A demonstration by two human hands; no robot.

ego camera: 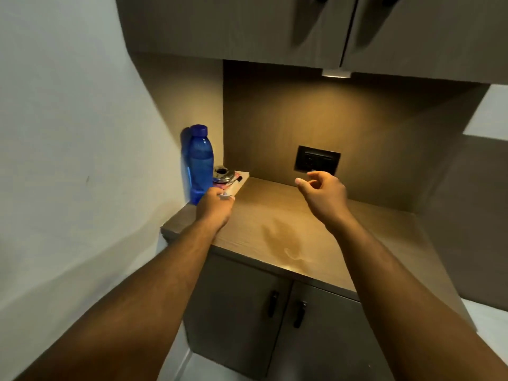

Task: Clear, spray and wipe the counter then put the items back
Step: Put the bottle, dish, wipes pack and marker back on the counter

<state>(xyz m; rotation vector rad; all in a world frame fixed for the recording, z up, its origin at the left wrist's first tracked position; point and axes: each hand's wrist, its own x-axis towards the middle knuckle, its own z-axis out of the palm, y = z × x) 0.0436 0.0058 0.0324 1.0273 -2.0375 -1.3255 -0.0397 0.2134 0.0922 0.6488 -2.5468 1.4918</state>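
Reaching over the wooden counter, the left hand is closed around a small white item I cannot identify, while the right hand hovers loosely open, empty. Farther back, a blue bottle stands upright in the left corner beside a shiny lid on a notepad.

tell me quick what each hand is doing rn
Left hand: closed on a small white item at the counter's left corner.
Right hand: open, empty, above the counter.
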